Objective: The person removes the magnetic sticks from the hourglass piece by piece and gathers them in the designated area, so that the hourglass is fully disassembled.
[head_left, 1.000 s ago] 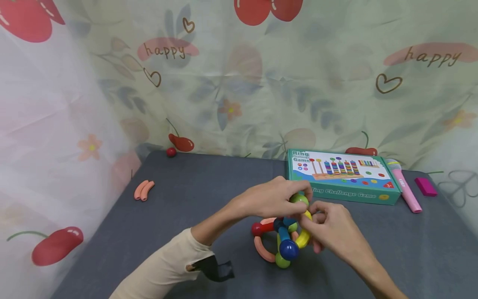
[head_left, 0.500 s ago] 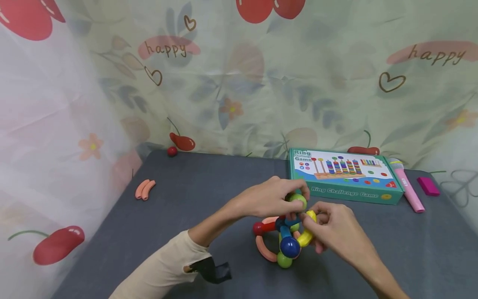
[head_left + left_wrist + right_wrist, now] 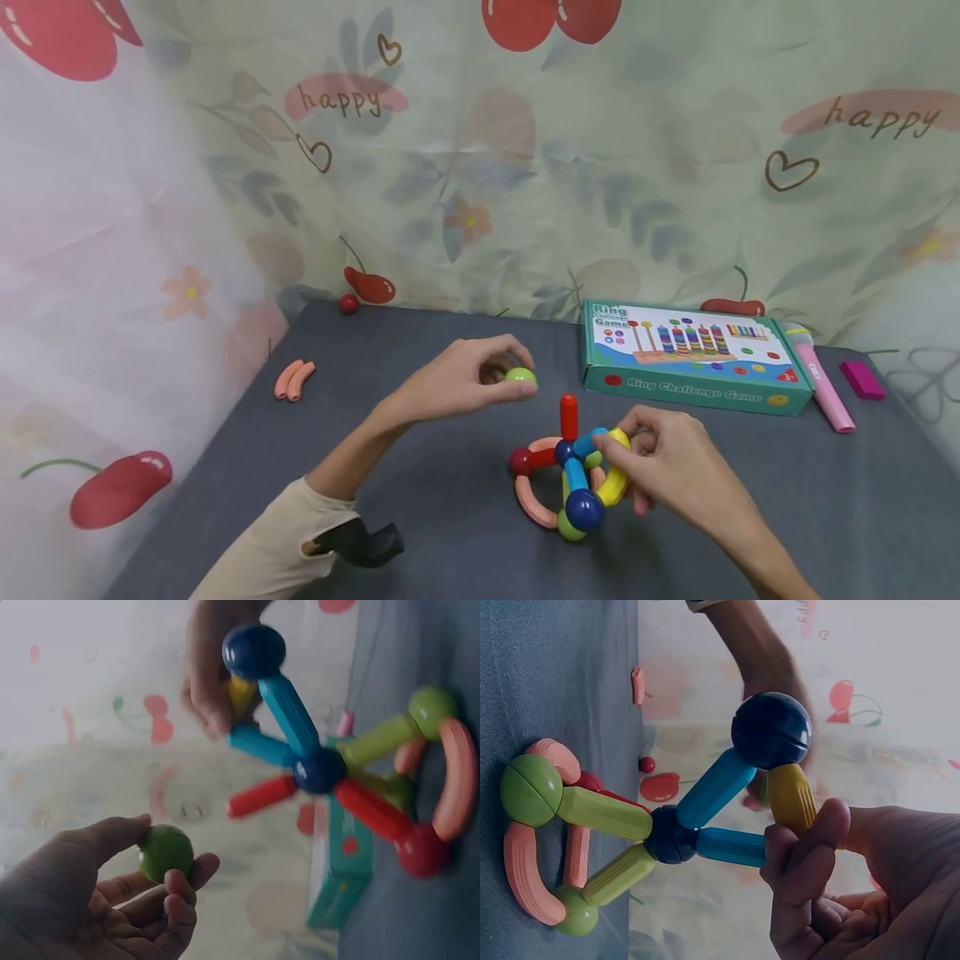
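Observation:
My left hand (image 3: 468,379) pinches a green ball (image 3: 166,853) between thumb and fingers, up and to the left of a toy structure of rods and balls. With my right hand (image 3: 667,450) I pinch a curved yellow rod (image 3: 792,796), whose one end meets a dark blue ball (image 3: 771,731). That ball sits on a light blue rod (image 3: 716,787) from the central blue ball (image 3: 673,834). A second light blue rod (image 3: 731,847) ends by my right fingers. A red rod (image 3: 569,417) points up with its end bare. Green balls, a red ball (image 3: 423,850) and curved pink rods (image 3: 534,505) form the base.
At the back right lies a green Ring Challenge Game box (image 3: 697,358), with a pink microphone (image 3: 821,379) and a magenta block (image 3: 862,380) to its right. Two pink curved rods (image 3: 294,381) lie at the left. A red ball (image 3: 348,304) rests near the back edge.
My left hand has moved left, away from the structure, with the green ball, baring the upright red rod. My right hand stays on the yellow rod.

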A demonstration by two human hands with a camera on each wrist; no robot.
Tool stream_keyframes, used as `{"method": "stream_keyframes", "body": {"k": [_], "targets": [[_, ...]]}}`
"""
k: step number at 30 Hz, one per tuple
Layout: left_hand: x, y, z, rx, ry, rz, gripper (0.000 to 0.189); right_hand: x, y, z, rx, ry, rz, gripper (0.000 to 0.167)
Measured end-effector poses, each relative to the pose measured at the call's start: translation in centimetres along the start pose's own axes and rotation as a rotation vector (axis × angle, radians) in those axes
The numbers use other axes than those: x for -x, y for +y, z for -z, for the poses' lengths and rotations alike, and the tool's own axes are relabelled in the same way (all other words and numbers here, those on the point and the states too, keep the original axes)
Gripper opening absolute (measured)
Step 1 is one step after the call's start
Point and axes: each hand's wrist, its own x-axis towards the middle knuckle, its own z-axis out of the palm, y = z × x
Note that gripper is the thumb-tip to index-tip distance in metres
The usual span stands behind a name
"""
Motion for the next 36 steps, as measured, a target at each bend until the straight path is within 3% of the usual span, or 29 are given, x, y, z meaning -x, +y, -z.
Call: {"method": "stream_keyframes", "body": {"k": [9, 17, 22, 28, 36], "targets": [[3.1, -8.1, 4.0, -0.178, 0.131, 0.091, 0.029, 0.0, 0.1, 0.0, 0.018, -0.012, -0.005, 0.032], [2.8, -16.1, 8.3, -0.292, 0.344, 0.154, 0.034, -0.1, 0.3, 0.0, 0.015, -0.019, 0.005, 0.032], [2.8, -20.1, 9.9, -0.357, 0.478, 0.189, 0.033, -0.1, 0.3, 0.0, 0.006, -0.029, 0.010, 0.032], [2.0, -22.8, 10.4, -0.410, 0.606, 0.258, 0.034, -0.4, 0.4, 0.1, -0.001, -0.049, 0.004, 0.033], [0.9, -24.7, 10.3, -0.458, 0.667, 0.446, 0.034, -0.6, 0.5, 0.2, -0.020, -0.060, 0.003, 0.032]]}}
